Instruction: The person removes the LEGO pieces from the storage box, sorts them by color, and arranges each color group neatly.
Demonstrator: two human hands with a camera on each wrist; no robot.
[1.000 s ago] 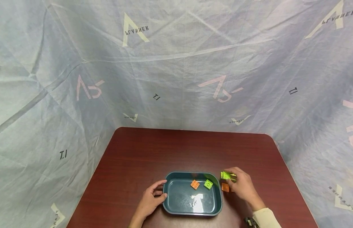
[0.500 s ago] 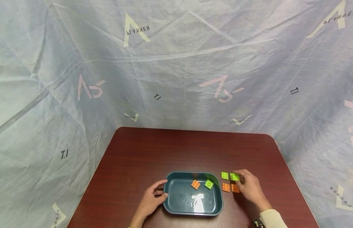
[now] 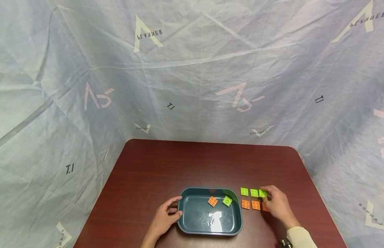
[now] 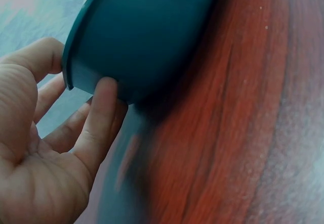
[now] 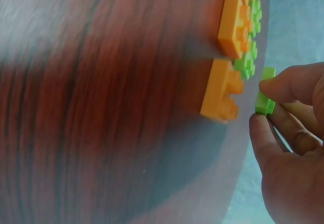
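Observation:
My left hand (image 3: 164, 217) holds the left end of a dark teal tray (image 3: 207, 233); in the left wrist view its fingers (image 4: 104, 100) lie against the tray's outer wall and rim. Between right thumb and fingers, a green toy brick (image 5: 265, 93) is pinched. That right hand (image 3: 278, 205) is at the right end of two short rows beside the tray. The back row has a green brick (image 3: 244, 192) and another green brick (image 3: 254, 193). In front sit an orange brick (image 3: 245, 204), a second orange brick (image 3: 255, 205) and a third orange brick (image 5: 218, 90), partly hidden by the hand in the head view.
Inside the tray lie an orange brick (image 3: 212, 201) and a green brick (image 3: 227, 200). Everything stands on a dark red wooden table (image 3: 192, 165) with rounded far corners. Grey printed sheeting (image 3: 192, 86) hangs behind the table and at both sides.
My right hand has shifted rightward along the bricks. It has left two green bricks in the back row and now pinches a third. My left hand and the tray stay put.

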